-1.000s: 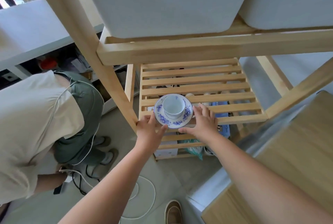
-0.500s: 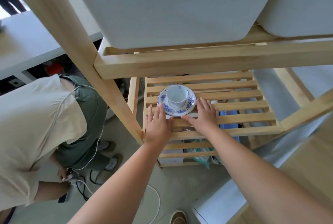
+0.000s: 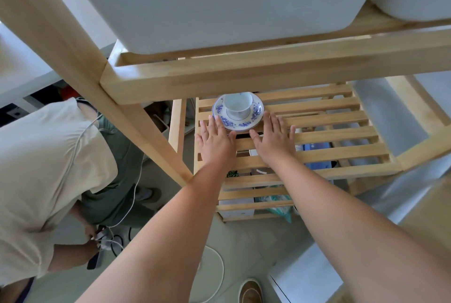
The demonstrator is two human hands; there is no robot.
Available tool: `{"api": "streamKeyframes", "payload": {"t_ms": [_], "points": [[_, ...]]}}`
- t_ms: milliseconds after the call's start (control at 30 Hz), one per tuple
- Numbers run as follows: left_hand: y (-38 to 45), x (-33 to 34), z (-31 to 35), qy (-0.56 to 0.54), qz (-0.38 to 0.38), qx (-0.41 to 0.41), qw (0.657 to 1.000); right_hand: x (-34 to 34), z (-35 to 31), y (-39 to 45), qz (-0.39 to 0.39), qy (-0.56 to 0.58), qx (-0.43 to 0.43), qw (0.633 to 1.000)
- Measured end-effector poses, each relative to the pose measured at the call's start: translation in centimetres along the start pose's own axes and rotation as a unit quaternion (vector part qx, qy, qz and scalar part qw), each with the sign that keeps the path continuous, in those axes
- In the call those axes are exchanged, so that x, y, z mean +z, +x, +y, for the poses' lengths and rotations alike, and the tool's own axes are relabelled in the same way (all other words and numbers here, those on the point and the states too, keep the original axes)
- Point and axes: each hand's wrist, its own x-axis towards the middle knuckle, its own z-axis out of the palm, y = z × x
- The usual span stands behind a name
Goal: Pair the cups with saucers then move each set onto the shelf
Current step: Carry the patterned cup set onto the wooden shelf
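A white cup (image 3: 238,105) stands upright on a white saucer with a blue flower rim (image 3: 253,118). The set rests on the slatted wooden shelf (image 3: 329,132), near its back left, partly under the front beam of the shelf above. My left hand (image 3: 216,141) lies flat on the slats with its fingertips at the saucer's left front edge. My right hand (image 3: 274,139) lies flat too, fingers spread, touching the saucer's right front edge. Neither hand grips anything.
White bins (image 3: 210,2) fill the upper shelf, whose beam (image 3: 268,68) hangs just over the cup. A person in a beige shirt (image 3: 44,171) crouches at the left beside the shelf's slanted post (image 3: 80,66). Lower shelves hold boxes and bags. A wooden table (image 3: 429,210) is at right.
The cup and saucer have slid further back on the slats, pushed by both hands. My fingers have flattened from gripping the saucer's edge to resting at it.
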Motion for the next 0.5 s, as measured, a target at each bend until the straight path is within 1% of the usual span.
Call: {"api": "streamKeyframes", "payload": {"t_ms": [200, 400, 500], "points": [[2.1, 0.1, 0.4, 0.022, -0.001, -0.02, 1.0, 0.0, -0.1, 1.3, -0.028, -0.048, -0.008, 0.998], [3.5, -0.3, 0.8, 0.017, -0.001, -0.028, 0.999, -0.6, -0.1, 1.8, -0.07, -0.081, -0.026, 0.994], [3.0, -0.6, 0.9, -0.001, -0.007, -0.037, 0.999, -0.9, 0.4, 1.2, -0.071, -0.082, -0.052, 0.993]]}}
